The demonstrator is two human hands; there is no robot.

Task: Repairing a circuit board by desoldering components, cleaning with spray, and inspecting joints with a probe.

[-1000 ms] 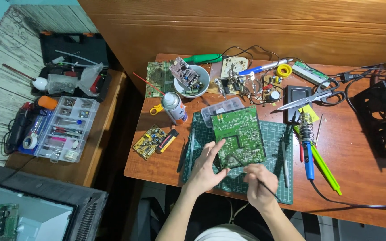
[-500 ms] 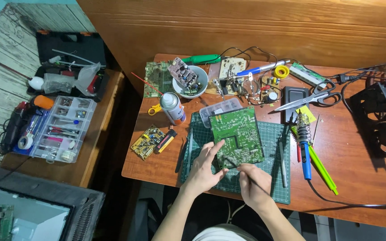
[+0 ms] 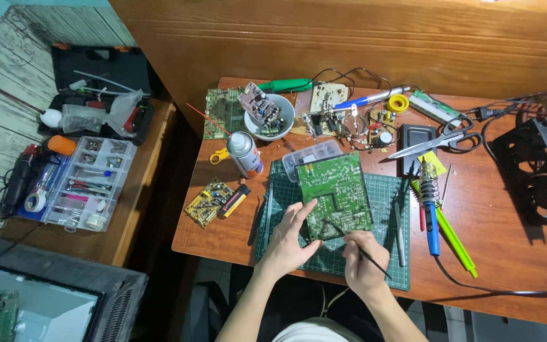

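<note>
The green circuit board [image 3: 337, 193] lies on the dark green cutting mat [image 3: 384, 266] at the near middle of the wooden table [image 3: 514, 266]. The left hand [image 3: 287, 239] steadies it at its near left corner, fingers spread, thumb and forefinger pressed to the edge. The right hand [image 3: 363, 261] is closed around a thin dark probe [image 3: 349, 240], its tip down on the board's near end.

Containers now. Just behind the board, touching the mat's far edge, a clear plastic parts box [image 3: 312, 156], contents too small to make out. Further back, a white bowl [image 3: 286, 123] with a small circuit board [image 3: 259, 106] propped in it, tilted over the rim, and little parts underneath. Beside the bowl, a spray can [image 3: 244, 154] stands upright with its red straw [image 3: 207, 118] pointing away left.

Left of the mat, a yellow circuit board [image 3: 208, 201] lies flat near the table's edge. Right of the mat, a blue-handled soldering iron [image 3: 431, 209] and a green pen [image 3: 452, 239] lie side by side, the iron's cable trailing along the near edge. Scissors [image 3: 435, 143] rest behind them, a yellow tape roll [image 3: 398, 102] further back, a black fan frame [image 3: 539, 174] at the far right.

On the lower side table [image 3: 128, 234], well apart, a clear organiser tray [image 3: 87, 183] holds small tools and bits in its compartments, and an open black toolcase [image 3: 99, 69] behind it holds plastic bags.
</note>
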